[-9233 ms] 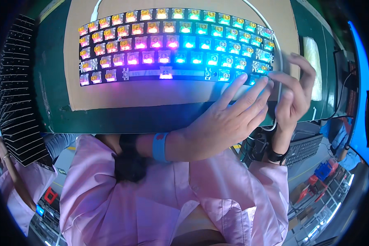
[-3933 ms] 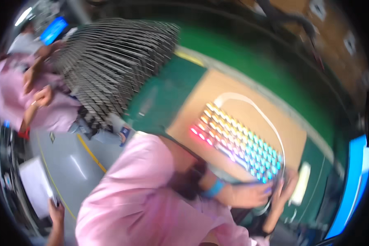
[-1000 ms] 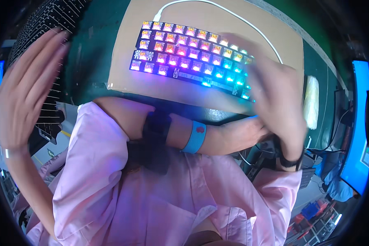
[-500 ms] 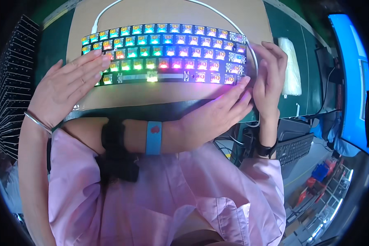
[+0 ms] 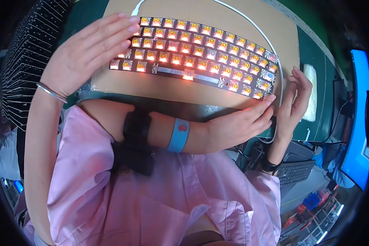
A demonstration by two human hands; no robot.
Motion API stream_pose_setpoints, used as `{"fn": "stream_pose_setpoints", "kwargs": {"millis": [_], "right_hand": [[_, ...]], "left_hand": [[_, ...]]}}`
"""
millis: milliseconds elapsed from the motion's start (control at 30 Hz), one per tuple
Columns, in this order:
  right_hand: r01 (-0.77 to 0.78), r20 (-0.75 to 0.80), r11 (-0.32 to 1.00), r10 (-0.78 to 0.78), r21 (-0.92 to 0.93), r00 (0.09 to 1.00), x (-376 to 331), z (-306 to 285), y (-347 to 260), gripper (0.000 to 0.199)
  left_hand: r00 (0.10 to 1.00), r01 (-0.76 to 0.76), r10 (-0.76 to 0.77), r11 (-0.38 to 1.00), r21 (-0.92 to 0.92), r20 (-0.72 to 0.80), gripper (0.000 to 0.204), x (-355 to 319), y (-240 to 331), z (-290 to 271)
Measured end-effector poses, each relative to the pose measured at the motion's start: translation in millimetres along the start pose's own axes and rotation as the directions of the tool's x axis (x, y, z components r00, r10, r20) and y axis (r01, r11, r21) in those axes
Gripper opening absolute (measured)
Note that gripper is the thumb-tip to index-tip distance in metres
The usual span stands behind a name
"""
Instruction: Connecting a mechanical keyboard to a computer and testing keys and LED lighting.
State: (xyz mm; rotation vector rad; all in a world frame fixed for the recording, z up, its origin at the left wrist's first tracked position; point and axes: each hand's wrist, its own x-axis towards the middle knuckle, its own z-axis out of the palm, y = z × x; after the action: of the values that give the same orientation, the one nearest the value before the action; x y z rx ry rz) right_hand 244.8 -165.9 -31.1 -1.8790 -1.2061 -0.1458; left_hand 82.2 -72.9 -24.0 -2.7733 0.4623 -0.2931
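Note:
A keyboard without keycaps (image 5: 192, 53) glows orange on a brown cardboard sheet (image 5: 184, 92). My left forearm, with a blue wristband and a black strap, crosses in front of me. My left hand (image 5: 238, 127) lies flat, its fingertips at the keyboard's near right corner. My right hand (image 5: 295, 102), with a black watch, is held upright beside the keyboard's right end, fingers apart and holding nothing. A third hand (image 5: 86, 53) with a thin bracelet, apparently another person's, rests over the keyboard's left end. A white cable (image 5: 254, 26) loops from the keyboard's top round its right side.
A tall stack of dark keyboard plates (image 5: 24, 69) stands at the left. The cardboard lies on a green mat (image 5: 315, 53). A white padded packet (image 5: 311, 94) lies at the right, beside a blue screen (image 5: 358, 123). A black keyboard (image 5: 295, 172) sits lower right.
The keyboard's lights went from rainbow colours to orange. The bracelet hand came from the stack on the left to the keyboard's left end. My hands eased slightly off the right end.

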Motion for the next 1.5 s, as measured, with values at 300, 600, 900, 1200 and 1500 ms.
{"fn": "stream_pose_setpoints", "kwargs": {"millis": [300, 600, 900, 1200, 1500], "right_hand": [[-0.075, 0.057, 0.997, 0.076, -0.014, 0.995, 0.3, 0.1, 0.4, 0.027], [0.002, 0.156, 0.995, 0.014, -0.1, 0.988, 4.9, -2.3, 2.2, 0.032], [0.005, -0.015, 1.0, -0.006, -0.022, 1.0, -0.6, 4.3, -5.3, 0.041], [-0.06, 0.075, 0.998, 0.062, -0.032, 0.995, -3.7, -1.7, 7.8, 0.038], [0.451, -0.117, 0.867, -0.436, 0.212, 0.892, -5.4, -39.4, -72.1, 0.035]], "left_hand": [[1.0, 0.002, -0.002, 1.0, 0.014, 0.003, 0.054, 6.9, 3.2, -0.5], [1.0, -0.002, 0.002, 0.999, -0.05, 0.01, 0.052, 10.3, 2.5, -0.6], [1.0, 0.003, -0.003, 1.0, -0.028, -0.005, 0.055, 2.9, 5.3, -0.5], [1.0, 0.008, -0.008, 1.0, -0.027, -0.006, 0.053, 7.9, 5.1, -1.4], [0.999, 0.04, -0.04, 0.999, 0.0, 0.007, 0.053, 9.8, 6.6, -0.1]]}}
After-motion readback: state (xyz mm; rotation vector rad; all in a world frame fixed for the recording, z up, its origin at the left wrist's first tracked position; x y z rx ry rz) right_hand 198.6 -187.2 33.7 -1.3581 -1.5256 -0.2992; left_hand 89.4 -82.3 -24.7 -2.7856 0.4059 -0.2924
